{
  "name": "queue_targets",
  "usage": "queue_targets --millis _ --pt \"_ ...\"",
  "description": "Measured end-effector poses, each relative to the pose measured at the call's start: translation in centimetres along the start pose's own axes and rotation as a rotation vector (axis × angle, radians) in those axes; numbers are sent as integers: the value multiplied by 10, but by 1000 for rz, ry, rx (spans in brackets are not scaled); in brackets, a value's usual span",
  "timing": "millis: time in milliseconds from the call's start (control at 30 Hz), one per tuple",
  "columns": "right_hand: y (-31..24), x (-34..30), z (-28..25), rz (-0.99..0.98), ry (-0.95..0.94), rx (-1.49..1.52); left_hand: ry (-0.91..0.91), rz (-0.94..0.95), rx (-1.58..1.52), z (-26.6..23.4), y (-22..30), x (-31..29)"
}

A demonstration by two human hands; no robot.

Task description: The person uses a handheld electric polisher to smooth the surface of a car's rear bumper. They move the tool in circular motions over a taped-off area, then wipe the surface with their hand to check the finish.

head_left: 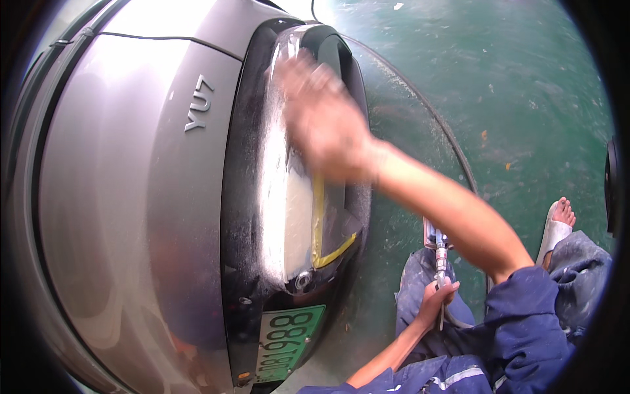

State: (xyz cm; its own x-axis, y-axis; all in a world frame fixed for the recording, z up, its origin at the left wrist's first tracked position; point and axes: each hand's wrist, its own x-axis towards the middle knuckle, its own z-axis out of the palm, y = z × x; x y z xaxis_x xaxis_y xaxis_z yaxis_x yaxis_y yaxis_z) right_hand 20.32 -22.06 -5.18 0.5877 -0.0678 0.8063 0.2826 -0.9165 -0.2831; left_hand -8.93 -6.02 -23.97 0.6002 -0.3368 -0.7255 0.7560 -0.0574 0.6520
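Note:
My right hand (325,121), smeared by motion, is over the upper part of the car's dark rear bumper (246,197). It seems to touch the sanded, whitish patch (298,220), but its fingers are too blurred to read. Yellow masking tape (317,223) edges the patch on its right. Below the patch sits a small round sensor (302,281). Low in front of my body, my left hand (438,299) is closed round an air tool with a metal hose fitting (441,259). Part of this tool is hidden behind my right forearm.
The silver car body (131,184) fills the left side, with a green licence plate (289,341) low on the bumper. A dark hose (420,95) curves over the green floor (525,85). My foot in a white slipper (556,230) rests at the right.

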Motion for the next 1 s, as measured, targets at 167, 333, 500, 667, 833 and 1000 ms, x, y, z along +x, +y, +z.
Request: queue_targets --millis 167,333,500,667,833,1000 --pt "-13 20 -5 120 392 703 -29 -35 -13 -9 3 4" --pt "-119 -50 -77 -108 85 918 125 35 -61 -10 -25 10" --pt "-184 -121 -65 -552 58 1330 220 -1 -106 3 -28 18" --pt "-139 -103 -48 -481 123 1044 100 -21 -88 -12 -21 19" --pt "-33 -43 1 26 165 718 -92 -32 -43 -18 -11 22" --pt "-1 -26 -10 45 202 652 -28 -102 -53 -11 1 18"
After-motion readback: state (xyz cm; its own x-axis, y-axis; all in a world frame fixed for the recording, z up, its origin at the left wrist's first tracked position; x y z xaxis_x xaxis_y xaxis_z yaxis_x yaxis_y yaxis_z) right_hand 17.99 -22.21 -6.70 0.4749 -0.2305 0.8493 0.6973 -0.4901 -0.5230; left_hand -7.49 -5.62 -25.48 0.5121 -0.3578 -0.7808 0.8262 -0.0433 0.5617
